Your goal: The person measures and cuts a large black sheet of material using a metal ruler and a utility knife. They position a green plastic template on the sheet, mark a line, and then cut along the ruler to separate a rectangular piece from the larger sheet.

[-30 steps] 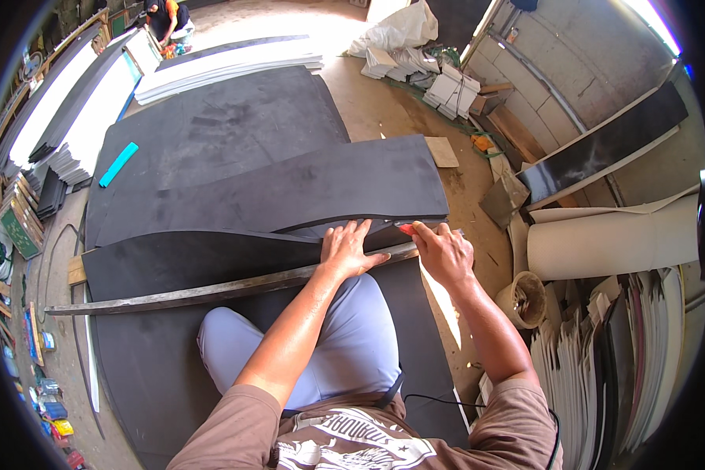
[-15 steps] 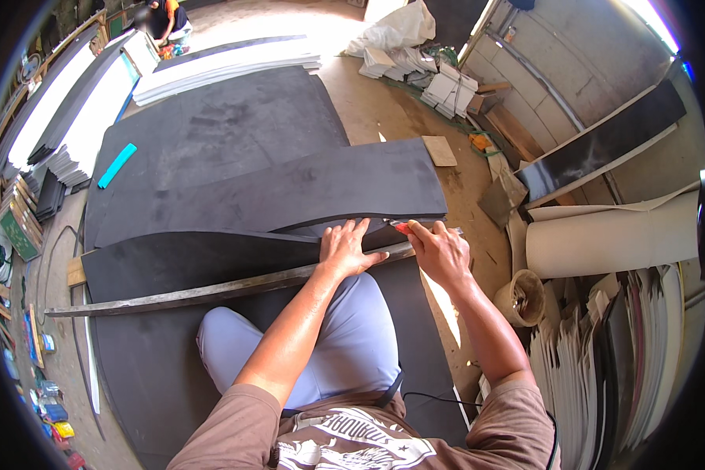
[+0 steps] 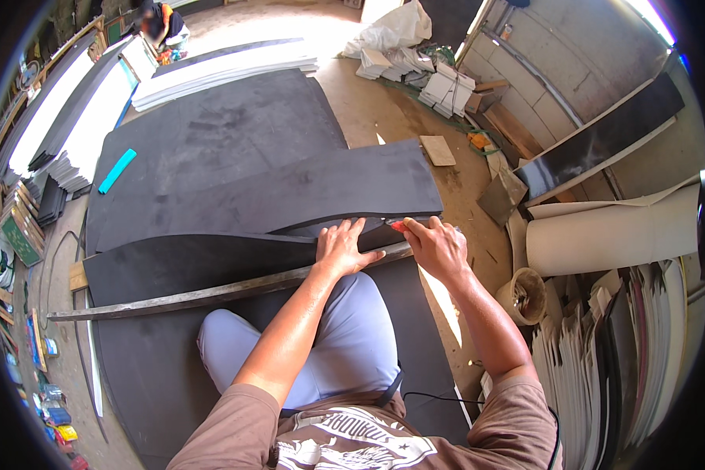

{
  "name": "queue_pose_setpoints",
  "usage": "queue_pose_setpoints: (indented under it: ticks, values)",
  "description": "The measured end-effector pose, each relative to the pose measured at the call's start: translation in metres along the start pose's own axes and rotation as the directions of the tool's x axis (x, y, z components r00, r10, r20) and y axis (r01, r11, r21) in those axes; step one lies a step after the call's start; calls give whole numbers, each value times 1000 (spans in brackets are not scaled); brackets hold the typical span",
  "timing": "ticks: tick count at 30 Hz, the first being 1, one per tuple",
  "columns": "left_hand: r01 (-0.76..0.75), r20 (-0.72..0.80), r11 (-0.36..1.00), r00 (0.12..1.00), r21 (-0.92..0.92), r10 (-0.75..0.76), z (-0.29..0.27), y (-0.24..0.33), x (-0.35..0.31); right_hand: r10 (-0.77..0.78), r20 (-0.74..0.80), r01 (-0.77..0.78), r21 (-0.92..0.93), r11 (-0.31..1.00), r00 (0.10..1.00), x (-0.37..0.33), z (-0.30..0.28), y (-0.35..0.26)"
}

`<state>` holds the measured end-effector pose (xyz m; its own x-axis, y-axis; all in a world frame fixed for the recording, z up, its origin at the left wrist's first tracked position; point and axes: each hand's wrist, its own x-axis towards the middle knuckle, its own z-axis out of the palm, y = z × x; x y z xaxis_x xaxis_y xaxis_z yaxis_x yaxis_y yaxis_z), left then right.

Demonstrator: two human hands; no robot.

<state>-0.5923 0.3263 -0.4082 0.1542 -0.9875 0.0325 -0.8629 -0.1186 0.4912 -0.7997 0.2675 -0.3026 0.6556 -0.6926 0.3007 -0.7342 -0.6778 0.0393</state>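
My left hand point(image 3: 340, 249) lies with its fingers spread on the black sheet material, thumb pointing right, beside the wavy cut edge of a long black strip point(image 3: 290, 188). In my right hand point(image 3: 440, 252) is a red-handled cutter knife point(image 3: 397, 225), its tip at that edge near the strip's right end. My fingers cover most of the handle, and the blade is too small to make out. Just in front of my knees a long narrow bar point(image 3: 188, 300) lies across the black sheet, its right end close below my hands.
A turquoise strip point(image 3: 117, 171) lies on the large black sheet point(image 3: 235, 125) at left. Stacked white sheets point(image 3: 219, 77) stand beyond. To the right are a cream roll point(image 3: 611, 235), a bucket point(image 3: 522, 296) and upright offcuts point(image 3: 576, 376). Another person point(image 3: 163, 27) bends at the far left.
Both my hands stay almost in place, the knife still at the strip's edge. The person at the far left has changed posture slightly.
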Motion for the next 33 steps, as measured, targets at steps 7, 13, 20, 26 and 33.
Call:
queue_pose_setpoints:
  ticks: [7, 13, 20, 26, 33]
  values:
    - [-1, 4, 1000, 1000, -6, 1, -1, 1, -1, 12, 39, -13, 30, 999, 999, -1, -2, -3]
    - [-5, -23, 1000, 1000, 5, 5, 2, -1, -3, 60, 81, -59, -16, 998, 995, 5, -1, -7]
    - [2, -1, 1000, 1000, -5, -2, 0, 4, -6, 122, 135, -117, -45, 992, 983, 1, -7, 4]
    - [2, -24, 1000, 1000, -1, -2, 4, 4, -6, 171, 168, -161, -71, 984, 971, -7, -14, 15]
    - [5, -33, 1000, 999, 14, -4, 6, 4, -4, 221, 175, -201, -128, 971, 959, -15, -20, 38]
